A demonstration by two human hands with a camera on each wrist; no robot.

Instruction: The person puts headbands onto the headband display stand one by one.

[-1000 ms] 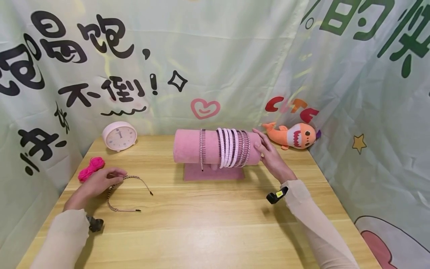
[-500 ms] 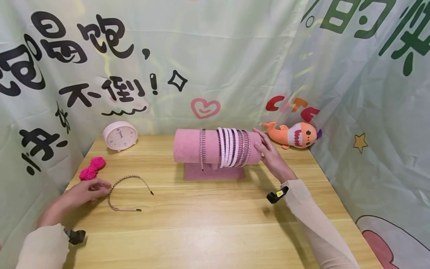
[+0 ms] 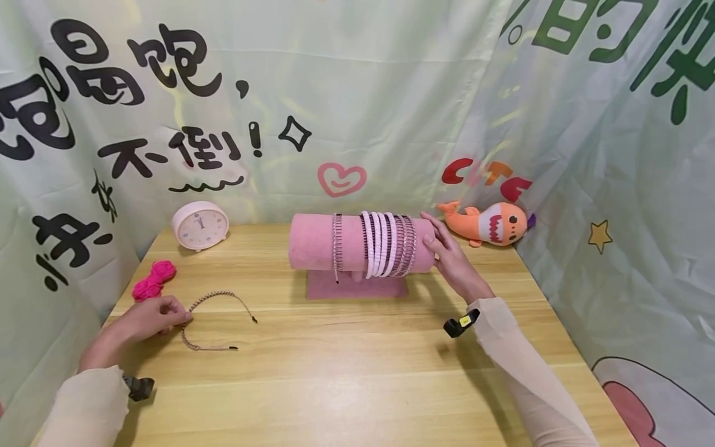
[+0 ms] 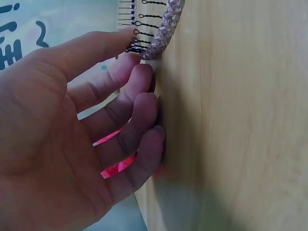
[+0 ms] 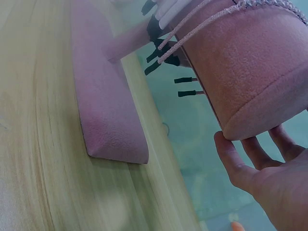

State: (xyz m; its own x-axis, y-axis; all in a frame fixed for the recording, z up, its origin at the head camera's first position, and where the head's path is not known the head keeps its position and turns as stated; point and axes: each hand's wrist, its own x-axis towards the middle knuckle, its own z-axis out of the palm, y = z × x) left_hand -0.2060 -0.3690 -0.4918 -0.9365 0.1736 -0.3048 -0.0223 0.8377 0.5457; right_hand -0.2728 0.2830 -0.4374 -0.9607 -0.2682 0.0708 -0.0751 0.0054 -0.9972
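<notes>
At the left of the table, my left hand [image 3: 149, 320] pinches the bend of a beaded headband [image 3: 223, 293] between thumb and index finger. In the left wrist view, short black wire teeth line the inside of this headband [image 4: 167, 26]; the other fingers of my left hand [image 4: 91, 110] curl loosely beside it. My right hand [image 3: 455, 267] holds the right end of a pink velvet headband stand [image 3: 311, 242], thumb in front and fingers behind. Its roll carries several white headbands [image 3: 377, 245], beaded ones [image 3: 406, 245] to their right, and a single thin headband [image 3: 337, 242] further left.
Beyond my left hand lies a bright pink bow-shaped bundle [image 3: 153, 280]. A pink round clock [image 3: 200, 226] stands at the back left, an orange plush toy [image 3: 486, 225] at the back right. Printed cloth [image 3: 391, 93] walls in the wooden table [image 3: 346, 372].
My left hand let go of the headband and drew back to the left, then came forward again and pinched its bend, shifting it slightly. My right hand stayed at the stand's end.
</notes>
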